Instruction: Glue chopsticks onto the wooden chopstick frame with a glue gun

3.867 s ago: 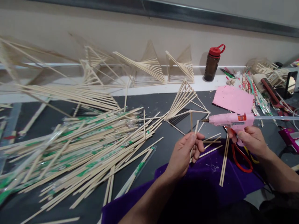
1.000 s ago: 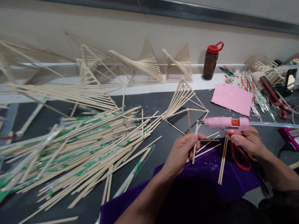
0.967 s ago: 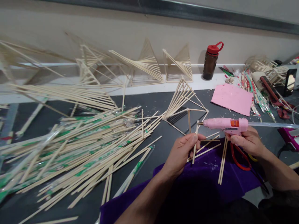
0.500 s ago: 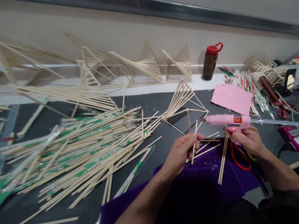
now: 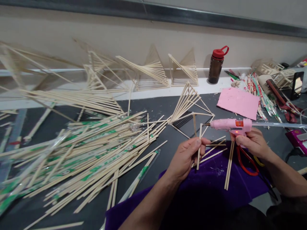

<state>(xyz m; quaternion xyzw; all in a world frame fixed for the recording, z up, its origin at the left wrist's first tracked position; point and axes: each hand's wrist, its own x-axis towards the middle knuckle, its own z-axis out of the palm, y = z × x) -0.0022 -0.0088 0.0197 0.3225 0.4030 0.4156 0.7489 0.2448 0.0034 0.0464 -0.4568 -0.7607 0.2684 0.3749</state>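
Note:
My left hand [image 5: 185, 156] pinches a short wooden stick [image 5: 199, 156] between thumb and fingers, held nearly upright. My right hand [image 5: 254, 142] is wrapped around the handle of a pink hot glue gun [image 5: 231, 124], whose red light is lit. Its metal nozzle points left, at the stick's upper end; whether they touch I cannot tell. A clear glue stick [image 5: 275, 125] protrudes from the gun's rear. Just beyond my left hand stands a fan-shaped stick frame [image 5: 184, 103]. Several loose sticks lie on the purple cloth [image 5: 213, 182], along with red-handled scissors [image 5: 248, 164] below my right hand.
A large heap of sticks, some in wrappers [image 5: 91, 153], covers the left. Twisted stick models [image 5: 153, 72] line the wall. At the back stand a red-capped bottle [image 5: 216, 67] and, lying nearer, a pink sheet [image 5: 238, 102]. A phone [image 5: 297, 84] is at far right.
The glue gun has shifted slightly left, bringing its nozzle closer to the stick's upper end. My left hand stays almost still with the stick. The camera view has moved a little.

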